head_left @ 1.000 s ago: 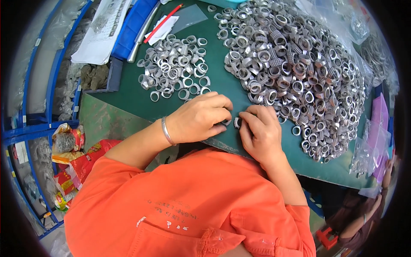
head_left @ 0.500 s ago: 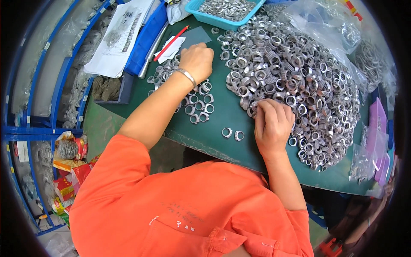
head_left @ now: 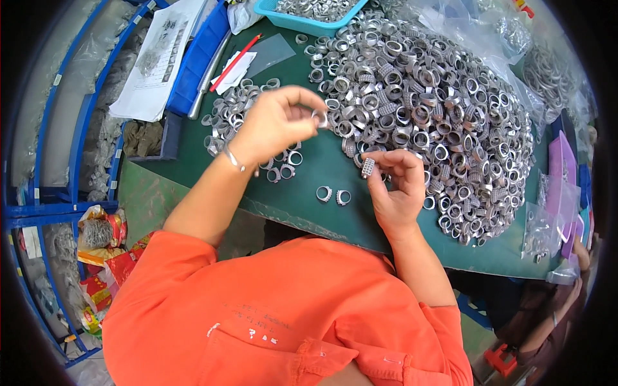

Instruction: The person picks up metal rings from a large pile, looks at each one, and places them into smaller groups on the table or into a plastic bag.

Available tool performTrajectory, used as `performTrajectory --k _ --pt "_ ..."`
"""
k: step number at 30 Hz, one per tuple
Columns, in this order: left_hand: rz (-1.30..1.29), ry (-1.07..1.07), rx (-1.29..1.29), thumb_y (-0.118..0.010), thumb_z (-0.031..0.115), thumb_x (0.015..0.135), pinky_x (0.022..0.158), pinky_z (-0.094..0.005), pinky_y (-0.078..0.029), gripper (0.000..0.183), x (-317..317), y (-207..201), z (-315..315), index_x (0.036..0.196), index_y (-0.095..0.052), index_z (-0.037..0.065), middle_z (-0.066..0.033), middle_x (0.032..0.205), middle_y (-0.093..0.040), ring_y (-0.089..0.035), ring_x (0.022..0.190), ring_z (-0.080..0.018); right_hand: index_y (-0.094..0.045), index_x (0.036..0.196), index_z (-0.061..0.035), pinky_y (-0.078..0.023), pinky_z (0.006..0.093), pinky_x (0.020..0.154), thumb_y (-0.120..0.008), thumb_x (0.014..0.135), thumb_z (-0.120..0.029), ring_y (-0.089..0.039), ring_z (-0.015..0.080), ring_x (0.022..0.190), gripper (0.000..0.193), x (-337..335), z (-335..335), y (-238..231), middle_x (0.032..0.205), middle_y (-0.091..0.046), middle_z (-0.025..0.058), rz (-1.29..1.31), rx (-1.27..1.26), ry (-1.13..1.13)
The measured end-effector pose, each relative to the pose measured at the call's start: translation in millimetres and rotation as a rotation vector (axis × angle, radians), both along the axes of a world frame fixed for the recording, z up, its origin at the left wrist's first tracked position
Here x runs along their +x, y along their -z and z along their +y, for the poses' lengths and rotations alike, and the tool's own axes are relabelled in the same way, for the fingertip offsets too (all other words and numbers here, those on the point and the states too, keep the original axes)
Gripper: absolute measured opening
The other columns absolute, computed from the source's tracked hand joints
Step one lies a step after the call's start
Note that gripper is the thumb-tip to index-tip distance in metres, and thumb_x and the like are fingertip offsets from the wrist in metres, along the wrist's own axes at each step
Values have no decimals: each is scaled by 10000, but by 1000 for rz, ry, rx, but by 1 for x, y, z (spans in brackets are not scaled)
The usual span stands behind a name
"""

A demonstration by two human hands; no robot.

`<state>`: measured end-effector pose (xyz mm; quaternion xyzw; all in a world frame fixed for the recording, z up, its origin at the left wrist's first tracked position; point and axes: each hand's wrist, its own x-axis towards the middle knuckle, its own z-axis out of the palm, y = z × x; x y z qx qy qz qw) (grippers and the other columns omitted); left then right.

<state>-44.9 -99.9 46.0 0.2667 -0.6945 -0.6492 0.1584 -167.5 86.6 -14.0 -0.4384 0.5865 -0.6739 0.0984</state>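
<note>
Shiny knurled metal rings (head_left: pixel 438 109) heaped on a matt green counter (head_left: pixel 335 174); glossy clear plastic bags (head_left: pixel 547 219) right; paper sheet (head_left: pixel 158 61) far left.

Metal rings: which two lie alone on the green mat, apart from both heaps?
The pair of metal rings side by side on bare green mat, between the left hand and right hand.

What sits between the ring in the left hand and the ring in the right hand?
Nothing visible. The left hand pinches a small ring raised over the green table; the right hand holds a knurled ring lower and to the right. Only open air and bare mat lie between them.
</note>
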Motion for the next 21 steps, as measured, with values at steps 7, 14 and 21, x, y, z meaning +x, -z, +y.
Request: performTrajectory --k 7,14,21 --pt "276 -47 328 -644 -96 833 806 -332 -567 197 15 28 45 1001 -567 -30 -117 941 -646 -684 950 -285 -477 1059 11 -534 223 711 -637 805 120 -675 134 810 320 1 -2 -5 949 -699 129 34 13 -21" --pt "293 -36 189 -664 -104 815 796 -287 -560 226 17 35 53 987 -554 -7 -147 951 -671 -676 894 -190 -496 1050 17 -542 234 715 -641 796 130 -686 154 823 313 1 -2 -3 943 -688 131 85 -5 -26" --pt "323 -54 196 -651 -116 817 795 -304 -571 209 18 35 55 961 -546 -5 -167 937 -677 -685 881 -202 -499 1118 17 -532 238 738 -650 775 129 -691 151 837 391 2 1 -3 941 -705 128 164 32 -13"
